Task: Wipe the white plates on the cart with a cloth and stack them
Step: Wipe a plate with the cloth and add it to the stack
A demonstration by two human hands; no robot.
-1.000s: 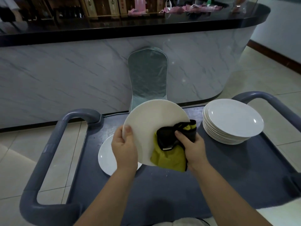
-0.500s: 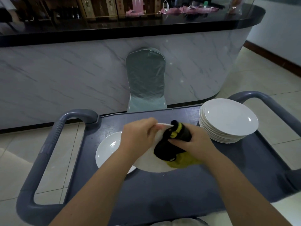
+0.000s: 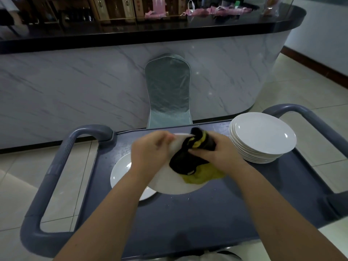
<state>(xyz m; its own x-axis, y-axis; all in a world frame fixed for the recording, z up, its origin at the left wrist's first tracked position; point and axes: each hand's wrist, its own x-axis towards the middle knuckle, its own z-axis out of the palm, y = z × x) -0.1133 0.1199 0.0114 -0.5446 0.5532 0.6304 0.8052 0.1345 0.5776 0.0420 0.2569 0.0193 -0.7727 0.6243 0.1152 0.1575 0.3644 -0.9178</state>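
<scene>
A grey service cart [image 3: 188, 213] stands on pale tiles before a marble-fronted bar. Over it the left hand [image 3: 148, 153] grips the held plate [image 3: 169, 181] at its far-left rim, nearly flat. The right hand [image 3: 218, 157] is clenched around the black-and-yellow cloth [image 3: 190, 162], pressing it on the plate. The plate stack [image 3: 261, 138] lies at two o'clock, nearer the right hand; a lone plate [image 3: 120, 172] sits at nine o'clock.

A long curved counter [image 3: 131, 87] with a pale marble-patterned front and a glossy black top [image 3: 150, 32] fills the upper half of the frame. A chair [image 3: 168, 93] in a shiny grey-green cover stands against it at centre. Pale floor tiles [image 3: 301, 95] spread on both sides; a white wall [image 3: 327, 31] with dark skirting closes the upper right.
</scene>
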